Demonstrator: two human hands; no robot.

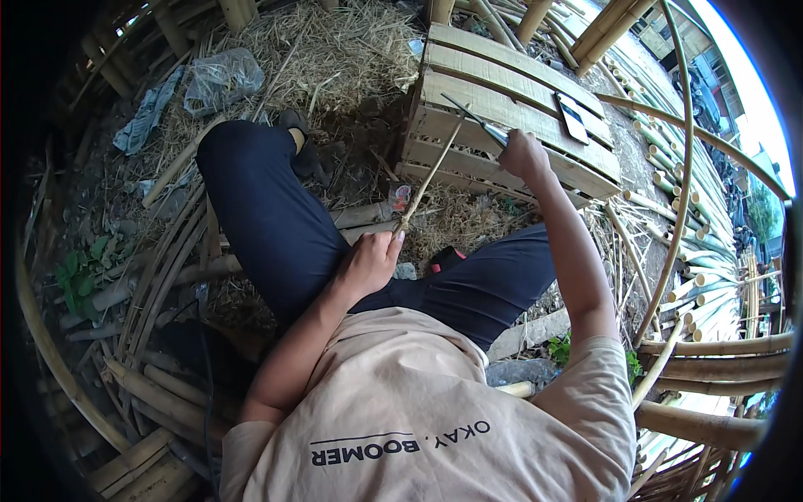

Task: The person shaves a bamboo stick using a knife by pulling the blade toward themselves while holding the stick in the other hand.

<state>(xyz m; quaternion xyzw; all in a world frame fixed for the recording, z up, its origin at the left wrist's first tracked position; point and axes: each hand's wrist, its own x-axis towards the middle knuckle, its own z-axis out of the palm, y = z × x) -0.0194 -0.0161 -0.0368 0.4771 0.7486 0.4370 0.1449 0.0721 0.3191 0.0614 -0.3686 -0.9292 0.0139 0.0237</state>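
My left hand (370, 263) is closed round the lower end of a thin bamboo stick (432, 171), which slants up and away over my lap. A long, narrow knife (488, 128) is gripped in my right hand (525, 157), its blade pointing to the far left. Near the stick's far tip the blade crosses it; whether they touch I cannot tell. Both lie in front of a slatted wooden crate (502, 79), close to its near side. On the crate's top rests a phone (572, 117), beyond my right hand.
Straw and shavings (335, 50) cover the ground ahead. A clear plastic bag (222, 81) lies at the far left beside a crumpled blue-grey cloth (149, 113). Cut bamboo poles (707, 289) are stacked on the right, and a curved bamboo strip (687, 159) arches in front of them.
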